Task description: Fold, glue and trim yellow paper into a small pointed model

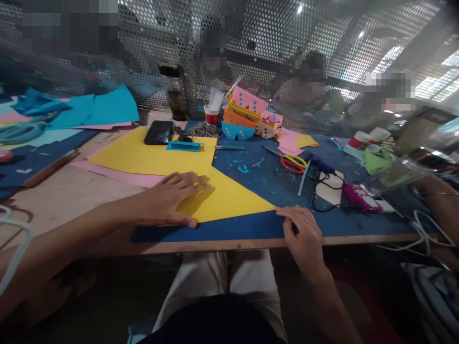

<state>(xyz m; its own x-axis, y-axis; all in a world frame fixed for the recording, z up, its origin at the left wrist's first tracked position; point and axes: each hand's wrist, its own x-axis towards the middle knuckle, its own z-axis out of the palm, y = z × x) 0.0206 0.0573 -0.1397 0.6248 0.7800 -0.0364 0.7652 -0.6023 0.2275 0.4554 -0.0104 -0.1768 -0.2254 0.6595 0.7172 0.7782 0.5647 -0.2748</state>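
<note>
A sheet of yellow paper (229, 196) lies on the blue table mat near the front edge, narrowing to a point on the right. My left hand (175, 196) rests flat on it with fingers spread. At the pointed corner, my right hand (301, 229) has its fingers bent and pressed together on the tip; the exact grip is partly hidden. Behind, more yellow paper (143, 155) overlaps a pink sheet (118, 174). A black phone (158, 132) and a small folded blue paper strip (184, 146) lie on the yellow paper.
Red-and-yellow-handled scissors (293, 163), a glue gun (320, 163) and a pink device (362, 198) with a black cord lie to the right. Folded paper pieces (238, 130), a cup (211, 115) and a jar (175, 98) stand behind. Another person's arm (439, 200) is at far right.
</note>
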